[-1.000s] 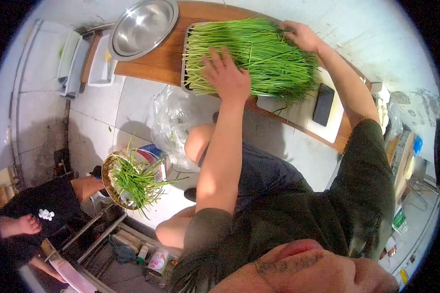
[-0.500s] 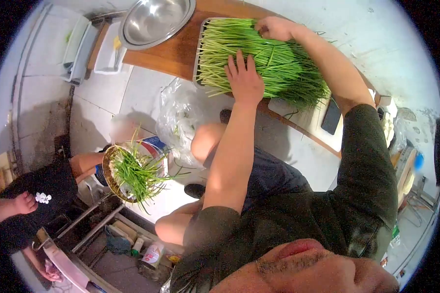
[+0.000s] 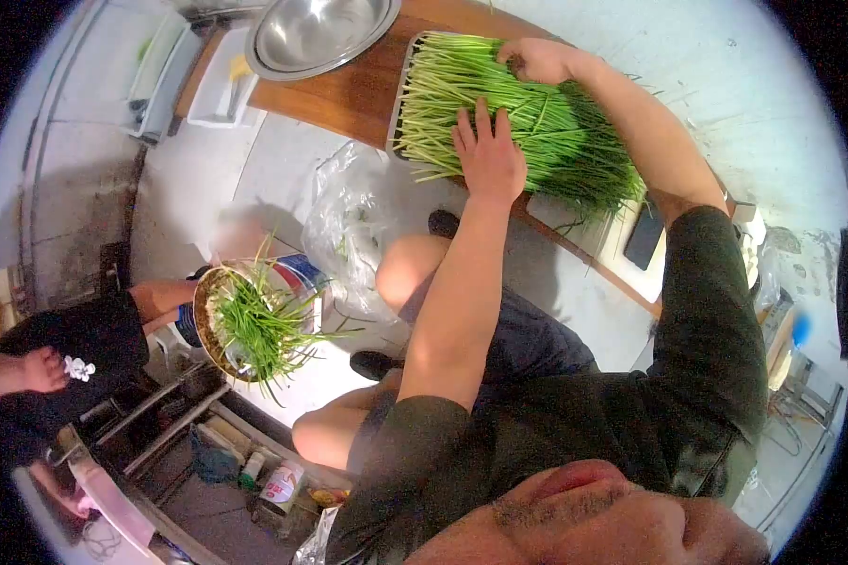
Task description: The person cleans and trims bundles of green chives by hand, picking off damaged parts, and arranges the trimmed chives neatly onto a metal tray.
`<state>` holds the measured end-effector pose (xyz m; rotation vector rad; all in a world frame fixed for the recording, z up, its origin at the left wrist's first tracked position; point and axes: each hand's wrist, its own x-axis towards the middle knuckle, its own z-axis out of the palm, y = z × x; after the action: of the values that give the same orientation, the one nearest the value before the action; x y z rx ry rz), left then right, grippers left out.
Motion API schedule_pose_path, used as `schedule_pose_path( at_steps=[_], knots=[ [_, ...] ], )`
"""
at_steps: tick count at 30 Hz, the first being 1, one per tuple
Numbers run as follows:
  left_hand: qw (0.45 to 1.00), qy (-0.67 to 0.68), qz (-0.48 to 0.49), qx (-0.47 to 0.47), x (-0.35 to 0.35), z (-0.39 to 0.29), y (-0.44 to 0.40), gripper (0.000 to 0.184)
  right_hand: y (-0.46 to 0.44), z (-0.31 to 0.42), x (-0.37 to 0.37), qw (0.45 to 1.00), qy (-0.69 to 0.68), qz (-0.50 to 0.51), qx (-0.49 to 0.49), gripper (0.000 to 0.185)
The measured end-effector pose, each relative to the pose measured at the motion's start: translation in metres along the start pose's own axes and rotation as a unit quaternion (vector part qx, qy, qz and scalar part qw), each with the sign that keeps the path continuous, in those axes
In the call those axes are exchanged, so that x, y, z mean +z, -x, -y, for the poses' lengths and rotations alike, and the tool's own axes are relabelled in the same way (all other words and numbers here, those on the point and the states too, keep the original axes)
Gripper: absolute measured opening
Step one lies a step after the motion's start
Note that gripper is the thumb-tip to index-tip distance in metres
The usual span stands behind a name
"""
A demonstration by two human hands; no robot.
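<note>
A thick heap of garlic chives, pale at the left ends and dark green at the right, lies side by side in a shallow tray. My left hand rests on the near side of the heap, fingers spread over the stalks. At the far edge of the heap is my right hand, its fingers curled down against the stalks. What those fingers hold, if anything, is hidden.
Steel bowls and a white bin stand at upper left. A phone lies right of the tray. A clear plastic bag is on the floor. Another person sits left, by a bucket topped with loose chives.
The view has shifted a little, so the tray and bowls appear further right and higher. Both my hands keep their places on the chives. The other person's lower hand has moved slightly.
</note>
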<state>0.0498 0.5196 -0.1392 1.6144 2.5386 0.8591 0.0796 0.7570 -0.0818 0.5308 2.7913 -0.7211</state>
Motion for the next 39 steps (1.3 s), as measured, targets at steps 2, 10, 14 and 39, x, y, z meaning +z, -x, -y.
schedule_pose_path(
  at_steps=[2,10,14,39],
  knots=[
    [1.000,0.005,0.011,-0.004,-0.004,-0.002,0.000,0.055,-0.003,0.000,0.001,1.000,0.018,0.005,0.000,0.034],
    [1.000,0.020,-0.004,-0.002,-0.002,0.001,0.000,0.056,-0.003,0.024,-0.007,0.996,0.050,0.054,0.046,0.039],
    [0.998,0.057,-0.032,0.006,-0.002,0.001,0.000,0.045,-0.006,0.009,0.001,1.000,-0.006,-0.007,0.012,0.041],
    [0.996,0.070,-0.048,0.023,0.005,0.007,0.002,0.021,0.012,0.049,-0.031,0.993,0.022,0.114,0.024,0.037]
  ],
)
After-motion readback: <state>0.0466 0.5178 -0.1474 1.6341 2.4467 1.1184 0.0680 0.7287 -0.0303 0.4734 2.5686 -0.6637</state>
